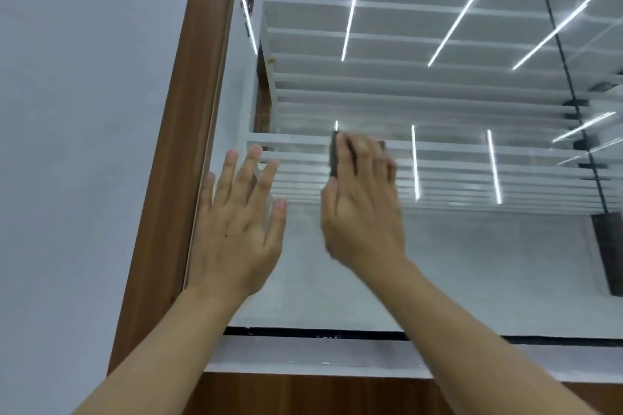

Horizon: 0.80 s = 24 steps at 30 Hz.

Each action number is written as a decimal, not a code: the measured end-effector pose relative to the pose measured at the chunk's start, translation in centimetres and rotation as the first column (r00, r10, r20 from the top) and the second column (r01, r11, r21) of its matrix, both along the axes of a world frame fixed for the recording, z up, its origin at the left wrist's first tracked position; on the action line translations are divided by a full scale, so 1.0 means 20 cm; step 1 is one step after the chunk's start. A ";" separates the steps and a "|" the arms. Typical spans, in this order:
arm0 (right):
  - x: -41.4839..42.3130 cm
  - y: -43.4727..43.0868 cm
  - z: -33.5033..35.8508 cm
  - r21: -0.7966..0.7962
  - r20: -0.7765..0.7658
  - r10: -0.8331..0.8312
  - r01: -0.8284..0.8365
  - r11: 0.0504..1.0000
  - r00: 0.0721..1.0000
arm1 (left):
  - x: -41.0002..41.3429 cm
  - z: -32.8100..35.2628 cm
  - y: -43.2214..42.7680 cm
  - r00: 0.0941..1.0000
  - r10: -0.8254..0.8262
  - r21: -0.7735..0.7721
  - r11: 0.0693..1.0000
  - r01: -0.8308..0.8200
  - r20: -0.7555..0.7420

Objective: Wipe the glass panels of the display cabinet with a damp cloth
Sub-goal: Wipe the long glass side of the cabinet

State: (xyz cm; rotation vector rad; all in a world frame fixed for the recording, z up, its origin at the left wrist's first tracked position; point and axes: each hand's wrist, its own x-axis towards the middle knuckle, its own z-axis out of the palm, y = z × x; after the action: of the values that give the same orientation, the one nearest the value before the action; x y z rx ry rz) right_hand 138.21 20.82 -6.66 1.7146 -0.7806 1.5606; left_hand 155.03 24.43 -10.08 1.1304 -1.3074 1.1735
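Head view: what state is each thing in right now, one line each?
glass panel, hazy, reflecting ceiling light strips.
left hand, open, fingers spread, at the glass panel's left edge.
right hand, pressing the cloth on the glass panel.
cloth, dark, mostly covered by fingers.

Both bare forearms reach up and forward. The left hand (236, 229) has its fingers straight and spread, palm facing away. The right hand (362, 209), just beside it, presses closed fingers flat on a dark cloth (334, 155).
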 end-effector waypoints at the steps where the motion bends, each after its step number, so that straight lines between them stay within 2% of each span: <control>1: 0.01 0.01 -0.09 -0.013 -0.095 -0.011 0.010 1.000 0.995 | 0.00 0.00 0.00 1.000 0.000 -0.003 1.000 0.000 -0.001; 4: -0.17 -0.01 -0.36 -0.065 -0.302 -0.070 0.052 0.997 0.951 | 0.00 0.00 0.00 1.000 0.005 0.002 1.000 -0.005 0.000; 6: -0.33 -0.05 -0.34 -0.058 -0.308 -0.069 0.054 0.997 0.949 | -0.01 -0.01 -0.01 1.000 0.011 -0.002 1.000 -0.011 -0.001; 8: -0.35 -0.07 -0.17 -0.019 -0.188 -0.040 0.037 0.999 0.981 | -0.01 -0.01 -0.01 1.000 0.012 -0.009 1.000 -0.012 -0.003; 11: -0.16 -0.05 0.10 0.005 0.092 -0.002 0.002 1.000 0.996 | -0.01 0.00 -0.02 1.000 0.006 -0.017 1.000 -0.006 0.003; 12: -0.08 -0.03 0.11 0.003 0.109 0.008 -0.008 1.000 0.994 | -0.01 -0.01 -0.02 1.000 0.004 -0.018 1.000 -0.004 0.007; 13: -0.03 -0.01 0.07 -0.008 0.060 0.008 -0.007 1.000 0.998 | 0.00 -0.01 -0.02 1.000 -0.001 -0.020 1.000 0.001 0.008; 16: -0.02 0.01 -0.25 -0.046 -0.224 -0.035 0.025 0.999 0.974 | 0.00 -0.01 -0.02 1.000 -0.023 -0.014 1.000 0.023 0.010; 18: -0.14 0.00 -0.37 -0.075 -0.311 -0.053 0.031 0.997 0.949 | 0.00 -0.01 -0.01 1.000 -0.022 -0.009 1.000 0.022 0.009; 20: -0.22 -0.03 -0.31 -0.041 -0.244 -0.033 0.024 0.999 0.969 | 0.00 -0.01 -0.01 1.000 -0.019 -0.007 1.000 0.019 0.007; 23: -0.15 -0.03 -0.03 0.004 0.059 0.017 -0.017 1.000 0.998 | -0.01 -0.01 -0.01 1.000 -0.022 -0.005 1.000 0.022 0.009; 24: -0.08 -0.02 0.03 0.012 0.111 0.015 -0.017 1.000 0.994 | 0.00 -0.01 -0.01 1.000 -0.021 -0.008 1.000 0.021 0.009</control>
State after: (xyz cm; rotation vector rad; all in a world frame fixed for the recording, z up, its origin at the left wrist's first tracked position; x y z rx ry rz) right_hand 136.64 20.40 -6.10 1.6579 -0.8352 1.6771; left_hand 154.94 24.22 -10.26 1.1044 -1.3173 1.1680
